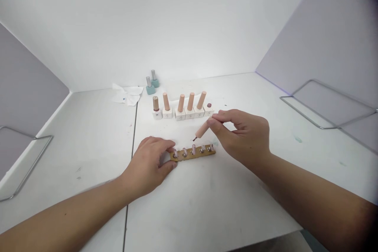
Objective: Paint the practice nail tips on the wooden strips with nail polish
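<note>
While both forearms reached in from the near side, the white counter [206, 212] filled the lower frame, with grey side panels [319, 35] to left and right and a bent wire frame [301, 113] lying on the right. Far left of centre sat a crumpled tissue [126, 94], just beside two teal bottles [150, 86] with silver caps. A row of six white square bottles [180, 114] stood near them: one brown-capped at left, four peach-capped, and an uncapped bottle [208, 111] at right.

Nearer lay a tan strip [189, 154] carrying five small pale nail tips [184, 152] on round metal bases. Its left end was touched by the fingers of the left hand [146, 167]; whether that grip was clamped could not be told. The right hand [242, 136] held its grip closed on a peach brush handle [201, 130], pinched between thumb and fingers, tilted down and left. The dark brush tip [194, 139] hung just above the strip, not touching it.
</note>
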`<state>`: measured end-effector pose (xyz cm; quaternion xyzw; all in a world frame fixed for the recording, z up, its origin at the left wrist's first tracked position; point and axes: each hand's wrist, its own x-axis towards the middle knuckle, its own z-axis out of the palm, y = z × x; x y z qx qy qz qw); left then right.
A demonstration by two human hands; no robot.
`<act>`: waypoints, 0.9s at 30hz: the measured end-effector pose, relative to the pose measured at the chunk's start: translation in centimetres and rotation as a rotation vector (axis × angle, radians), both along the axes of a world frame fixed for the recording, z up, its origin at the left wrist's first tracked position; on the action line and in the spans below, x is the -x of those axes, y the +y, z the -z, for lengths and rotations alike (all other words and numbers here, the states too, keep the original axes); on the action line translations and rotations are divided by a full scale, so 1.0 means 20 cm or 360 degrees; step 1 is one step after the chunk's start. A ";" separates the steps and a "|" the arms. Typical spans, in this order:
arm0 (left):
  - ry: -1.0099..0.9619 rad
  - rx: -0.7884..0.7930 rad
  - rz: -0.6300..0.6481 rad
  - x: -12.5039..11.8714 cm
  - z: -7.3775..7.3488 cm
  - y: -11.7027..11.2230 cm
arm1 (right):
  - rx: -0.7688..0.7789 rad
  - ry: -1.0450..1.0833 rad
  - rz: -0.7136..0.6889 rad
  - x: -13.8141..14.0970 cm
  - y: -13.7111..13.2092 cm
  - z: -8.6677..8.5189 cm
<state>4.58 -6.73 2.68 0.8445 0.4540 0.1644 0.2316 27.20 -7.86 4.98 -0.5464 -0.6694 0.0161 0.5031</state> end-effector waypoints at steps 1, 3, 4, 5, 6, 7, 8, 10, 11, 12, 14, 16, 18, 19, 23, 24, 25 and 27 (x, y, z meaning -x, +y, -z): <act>-0.0005 -0.0003 0.0001 0.00 0.00 0.00 | -0.0005 0.0009 -0.0010 0.00 0.00 0.00; -0.0014 -0.0013 0.0007 0.00 0.00 0.00 | -0.0035 0.0029 -0.0042 0.01 -0.01 0.00; -0.0016 -0.0019 0.0012 0.00 0.00 0.00 | -0.0064 0.0029 -0.0070 0.01 -0.01 0.01; -0.0017 -0.0025 0.0018 0.00 0.00 0.00 | -0.0101 0.0021 -0.0100 0.01 -0.02 0.01; -0.0018 -0.0029 0.0023 0.00 0.00 0.00 | -0.0141 0.0011 -0.0129 0.01 -0.02 0.01; -0.0017 -0.0031 0.0024 0.00 0.00 0.00 | -0.0175 -0.0004 -0.0155 0.01 -0.02 0.01; -0.0016 -0.0033 0.0023 0.00 0.00 0.00 | -0.0199 -0.0022 -0.0176 0.01 -0.03 0.01; -0.0010 -0.0031 0.0013 0.00 0.00 0.00 | -0.0226 -0.0049 -0.0195 0.00 -0.03 0.01; -0.0008 -0.0031 0.0006 0.00 0.00 0.00 | -0.0238 -0.0057 -0.0206 0.00 -0.03 0.01; -0.0003 -0.0026 0.0005 0.00 0.00 0.00 | -0.0251 -0.0065 -0.0214 0.00 -0.03 0.01; -0.0003 -0.0026 0.0007 0.00 0.00 0.00 | -0.0272 -0.0078 -0.0244 0.00 -0.04 0.01; -0.0005 -0.0021 0.0008 0.00 0.00 0.00 | -0.0273 -0.0079 -0.0279 -0.01 -0.04 0.01; -0.0001 -0.0015 0.0009 0.00 0.00 0.00 | -0.0253 -0.0074 -0.0296 -0.01 -0.05 0.01; 0.0001 -0.0011 0.0006 0.00 0.00 0.00 | -0.0242 -0.0071 -0.0300 0.00 -0.05 0.01; -0.0004 -0.0010 -0.0003 0.01 0.01 0.00 | -0.0270 -0.0060 -0.0301 0.00 -0.05 0.00; -0.0006 -0.0012 -0.0003 0.01 0.01 0.00 | -0.0279 -0.0057 -0.0301 0.00 -0.05 0.00; -0.0008 -0.0017 0.0000 0.00 0.01 0.00 | -0.0288 -0.0051 -0.0303 0.00 -0.05 0.00; -0.0008 -0.0022 0.0004 0.00 0.01 0.00 | -0.0289 -0.0039 -0.0310 -0.01 -0.04 0.00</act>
